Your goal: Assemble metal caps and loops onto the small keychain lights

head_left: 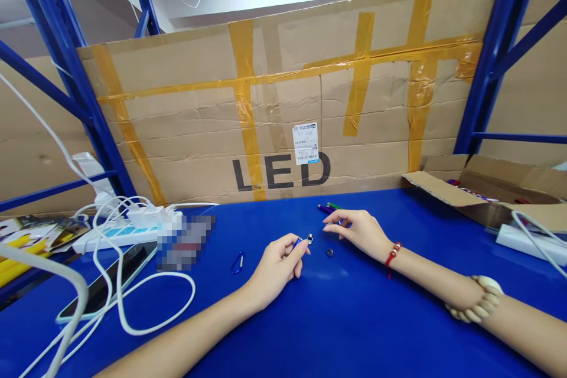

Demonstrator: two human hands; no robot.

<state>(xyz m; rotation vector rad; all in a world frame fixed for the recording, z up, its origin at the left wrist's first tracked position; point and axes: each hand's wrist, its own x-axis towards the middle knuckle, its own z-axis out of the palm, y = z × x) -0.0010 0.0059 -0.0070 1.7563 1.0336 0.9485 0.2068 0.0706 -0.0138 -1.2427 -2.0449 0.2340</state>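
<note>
My left hand (280, 258) is closed in a pinch on a small blue rod-like piece (297, 242). At its right end, by the fingertips, shows a shiny metal part (309, 238); most of the piece is hidden by the fingers. To the right, my right hand (358, 233) hovers just over the table, thumb and fingers drawn together around a tiny silvery thing too small to name. Between the hands lies a small dark ring-shaped part (329, 253). Behind the right fingers are a purple pen-like stick (325, 208) and a green one (334, 206). A blue carabiner (238, 263) lies left of my left hand.
On the left are a phone (110, 283), a white power strip (126, 233) and looping white cables (159, 276). An open cardboard box (496, 189) and a white block (527, 243) stand at the right. A taped cardboard panel (199, 142) closes off the blue table's back edge.
</note>
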